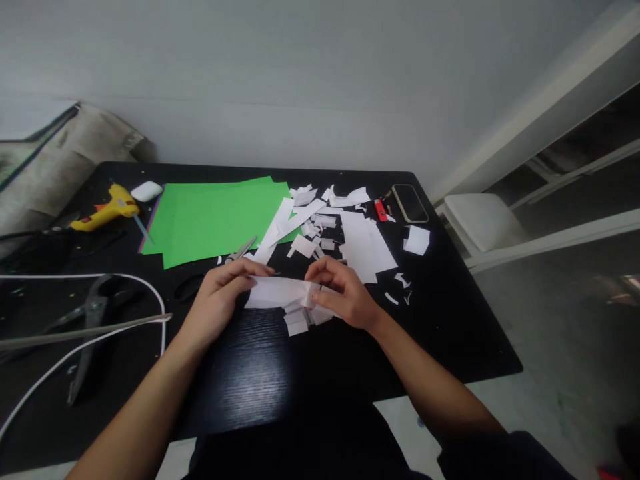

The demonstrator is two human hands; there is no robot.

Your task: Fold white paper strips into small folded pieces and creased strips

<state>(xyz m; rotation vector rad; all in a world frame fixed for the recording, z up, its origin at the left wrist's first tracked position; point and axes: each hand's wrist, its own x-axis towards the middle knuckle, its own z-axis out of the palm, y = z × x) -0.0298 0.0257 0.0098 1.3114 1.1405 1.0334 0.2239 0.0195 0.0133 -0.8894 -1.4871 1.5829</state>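
Observation:
Both my hands hold one piece of white paper (pixel 280 291) just above the black table (pixel 250 380). My left hand (pixel 223 293) pinches its left end with the fingers closed. My right hand (pixel 340 293) grips the right end, fingers curled over it. Small white paper bits (pixel 300 320) hang or lie under the piece. A pair of scissors (pixel 240 251) lies just beyond my left hand, at the edge of the green paper sheets (pixel 215 217).
White paper scraps (pixel 360 243) are scattered behind my hands. A yellow glue gun (pixel 107 208), a white case (pixel 147 191), a phone (pixel 410 203) and a red lighter (pixel 381 210) lie at the back. Pliers (pixel 87 320) and a white cable (pixel 120 277) are left. A white stool (pixel 483 220) stands right.

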